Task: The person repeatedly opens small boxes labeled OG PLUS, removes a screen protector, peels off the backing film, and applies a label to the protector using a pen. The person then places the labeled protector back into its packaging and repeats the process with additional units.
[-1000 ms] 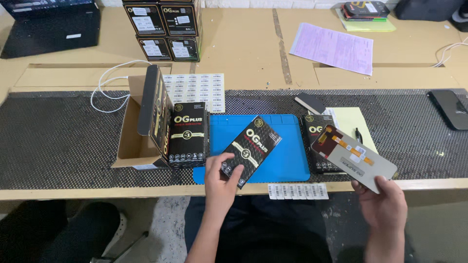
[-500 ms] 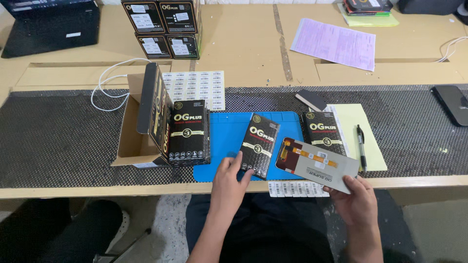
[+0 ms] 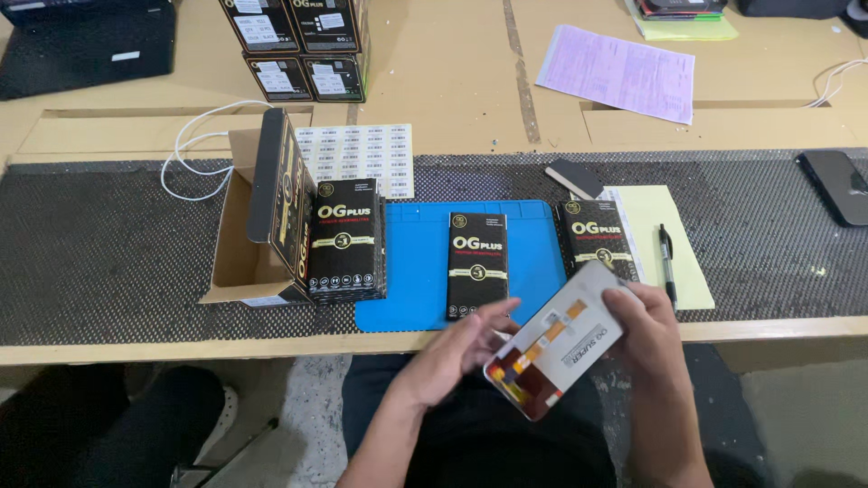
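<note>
The flat grey screen panel [image 3: 562,342] is held between both hands just in front of the table edge, above the person's lap, tilted with its long axis running from lower left to upper right. Its back faces the camera, showing orange and dark flex parts, so this side is the one presented for viewing. The right hand [image 3: 653,330] grips the upper right end, fingers wrapped over the edge. The left hand [image 3: 470,348] supports the lower left part from the side, fingers loosely curled against the edge; neither hand is spread wide.

Just beyond the panel, a slim black box [image 3: 476,265] lies flat on the blue mat [image 3: 416,271], within short reach. A second black box [image 3: 599,237] lies to the right of the mat, partly over a yellow sheet [image 3: 669,235], with a pen [image 3: 666,262] beside it. To the left, a stack of identical boxes [image 3: 345,239] stands against an open cardboard carton [image 3: 253,235], lid raised, giving access. A sheet of labels [image 3: 362,155] lies behind them. Further black cartons [image 3: 298,45] stand well apart at the rear
</note>
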